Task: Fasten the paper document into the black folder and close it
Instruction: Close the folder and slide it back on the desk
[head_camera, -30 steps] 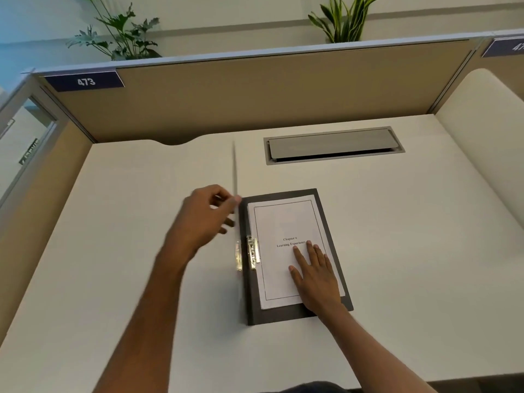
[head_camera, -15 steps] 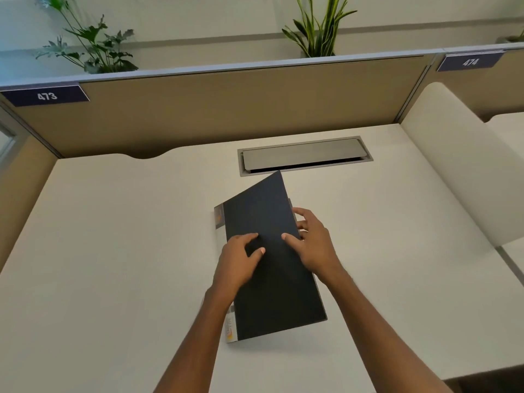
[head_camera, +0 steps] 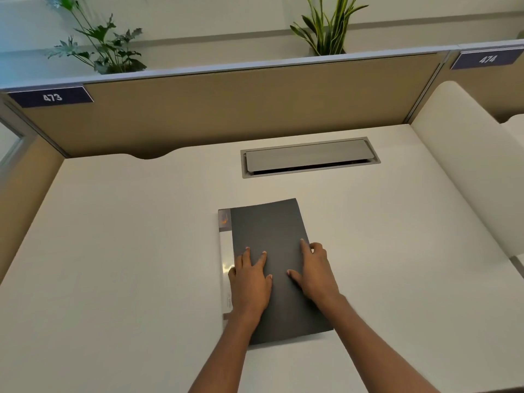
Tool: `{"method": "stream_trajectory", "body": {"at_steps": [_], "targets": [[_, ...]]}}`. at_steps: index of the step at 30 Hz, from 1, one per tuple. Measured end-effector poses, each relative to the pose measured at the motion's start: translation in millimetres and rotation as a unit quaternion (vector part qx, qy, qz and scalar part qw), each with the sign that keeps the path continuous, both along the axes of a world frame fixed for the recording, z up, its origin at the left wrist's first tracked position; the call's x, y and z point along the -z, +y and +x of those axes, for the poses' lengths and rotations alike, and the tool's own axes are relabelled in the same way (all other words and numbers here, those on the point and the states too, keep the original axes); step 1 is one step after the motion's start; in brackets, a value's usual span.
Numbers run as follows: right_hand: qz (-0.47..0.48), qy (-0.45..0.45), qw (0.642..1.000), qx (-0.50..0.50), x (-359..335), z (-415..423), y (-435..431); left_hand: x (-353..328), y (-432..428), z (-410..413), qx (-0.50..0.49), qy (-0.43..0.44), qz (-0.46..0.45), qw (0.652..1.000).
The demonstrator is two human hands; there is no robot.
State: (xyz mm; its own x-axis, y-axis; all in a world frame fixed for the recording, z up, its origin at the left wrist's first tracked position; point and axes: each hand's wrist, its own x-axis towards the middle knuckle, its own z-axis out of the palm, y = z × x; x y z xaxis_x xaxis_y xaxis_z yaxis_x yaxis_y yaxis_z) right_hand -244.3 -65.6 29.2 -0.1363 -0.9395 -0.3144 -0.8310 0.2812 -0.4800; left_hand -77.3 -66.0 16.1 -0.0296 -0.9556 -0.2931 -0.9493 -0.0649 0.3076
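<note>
The black folder [head_camera: 272, 231] lies closed and flat on the white desk [head_camera: 127, 251], its pale labelled spine [head_camera: 224, 245] along the left edge. The paper document is hidden inside it. My left hand [head_camera: 251, 282] rests palm down on the cover near the spine, fingers spread. My right hand [head_camera: 314, 272] lies flat on the cover's right side, with fingertips over the right edge. Neither hand grips anything.
A grey cable hatch [head_camera: 309, 157] is set into the desk behind the folder. A tan partition [head_camera: 241, 103] with number plates 473 and 474 closes the back. A white curved divider [head_camera: 467, 165] stands at the right. Plants sit behind the partition.
The cover was swung shut over the paper and clip. It was still tilted up half a second ago and now lies flat. Both hands moved onto the cover.
</note>
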Motion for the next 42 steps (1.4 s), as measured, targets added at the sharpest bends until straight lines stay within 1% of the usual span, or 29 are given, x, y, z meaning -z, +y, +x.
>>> {"method": "stream_trajectory", "body": {"at_steps": [3,7,9,13,16,18,20,23,25,27,30,33,36,38,39,42], "targets": [[-0.015,0.066,0.997,-0.049,13,3,8,6,3,-4,0.010,-0.036,0.003,0.999],[0.005,0.104,0.989,-0.106,24,8,18,8,4,-4,0.005,-0.046,-0.001,0.999],[0.017,0.121,0.985,-0.120,28,8,22,6,7,-1,-0.038,-0.033,-0.008,0.999],[0.018,0.148,0.980,-0.131,31,8,24,7,13,18,-0.163,-0.022,-0.016,0.986],[0.019,0.164,0.976,-0.139,32,10,24,9,15,28,-0.195,-0.009,0.006,0.981],[0.021,0.167,0.976,-0.141,32,11,25,8,13,28,-0.209,0.013,-0.007,0.978],[0.017,0.167,0.975,-0.143,32,10,26,5,7,28,-0.263,0.062,-0.015,0.963],[0.012,0.159,0.977,-0.143,32,7,26,0,-4,38,-0.371,0.185,-0.004,0.910],[0.015,0.144,0.980,-0.140,31,6,26,0,-6,47,-0.376,0.271,-0.009,0.886],[0.007,0.110,0.987,-0.121,29,3,26,-1,-5,54,-0.360,0.328,-0.006,0.873],[-0.039,0.012,0.999,-0.030,23,-3,21,1,-3,62,-0.359,0.405,0.013,0.841],[-0.058,-0.091,0.991,0.075,20,-11,10,6,-1,66,-0.367,0.460,0.023,0.808],[-0.037,-0.183,0.975,0.123,15,-18,-2,12,0,71,-0.370,0.488,0.031,0.790],[-0.030,-0.207,0.968,0.136,14,-17,-9,14,-2,75,-0.368,0.495,0.027,0.787],[-0.032,-0.205,0.968,0.140,14,-14,-11,14,-4,78,-0.366,0.488,0.019,0.792],[-0.041,-0.188,0.971,0.142,13,5,-18,11,-11,88,-0.360,0.419,-0.021,0.833]]}}
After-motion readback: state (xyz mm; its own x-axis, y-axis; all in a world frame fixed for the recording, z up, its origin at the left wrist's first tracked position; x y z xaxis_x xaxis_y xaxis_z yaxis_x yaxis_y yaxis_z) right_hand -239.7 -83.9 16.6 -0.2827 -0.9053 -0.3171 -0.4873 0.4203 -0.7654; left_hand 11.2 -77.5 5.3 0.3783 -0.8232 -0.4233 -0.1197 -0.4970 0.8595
